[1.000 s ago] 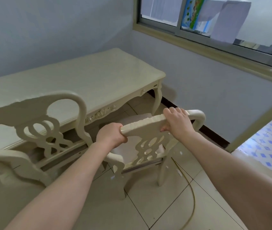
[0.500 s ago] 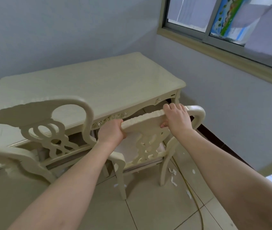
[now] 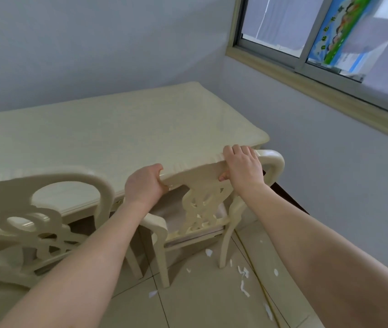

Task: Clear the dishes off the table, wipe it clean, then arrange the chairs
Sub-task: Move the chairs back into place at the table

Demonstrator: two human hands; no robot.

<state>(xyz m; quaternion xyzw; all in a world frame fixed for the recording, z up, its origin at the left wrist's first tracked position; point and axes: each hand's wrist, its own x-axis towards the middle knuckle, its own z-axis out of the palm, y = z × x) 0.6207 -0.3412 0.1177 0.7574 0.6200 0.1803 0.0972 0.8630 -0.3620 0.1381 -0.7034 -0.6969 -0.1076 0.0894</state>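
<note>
Pushed closer since earlier, the chair (image 3: 202, 185) seemingly meets the table (image 3: 117, 129) edge, left hand (image 3: 144, 183) and right hand (image 3: 244, 168) gripping its top rail.

2 bare forearms, no sleeves, left hand (image 3: 144, 184) and right hand (image 3: 242, 168) without rings or watch

Only one bit of writing can be spotted: a column of yellow characters printed down the colourful poster (image 3: 337, 31) stuck in the window (image 3: 283, 27). They're too small and blurred to be read. Nothing else is lettered.
</note>
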